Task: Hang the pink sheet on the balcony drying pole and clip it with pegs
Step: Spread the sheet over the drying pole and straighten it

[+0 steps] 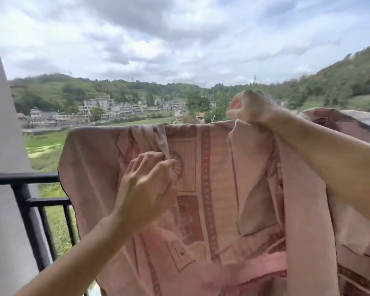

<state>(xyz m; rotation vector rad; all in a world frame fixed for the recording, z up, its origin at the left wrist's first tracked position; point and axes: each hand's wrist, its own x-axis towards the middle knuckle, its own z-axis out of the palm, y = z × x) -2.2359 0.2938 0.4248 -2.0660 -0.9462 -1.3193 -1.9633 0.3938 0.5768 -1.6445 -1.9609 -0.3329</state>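
1. The pink sheet (212, 167) hangs over the pole and hides it. The black railing (24, 178) is on the left.
2. The left hand (145, 189) pinches a bunched fold just under the top edge.
3. The right hand (252, 107), farther right, is curled tight round the top edge.
4. The sheet looks soft, thin and floppy, with red woven patterns. It is probably light and may slide, so the top edge is the best place to hold it.

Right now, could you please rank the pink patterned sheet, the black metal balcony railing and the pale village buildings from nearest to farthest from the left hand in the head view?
1. pink patterned sheet: pinched by the left hand, straight ahead.
2. black metal balcony railing: lower left, beside the sheet's edge.
3. pale village buildings: far off beyond the field, upper left.
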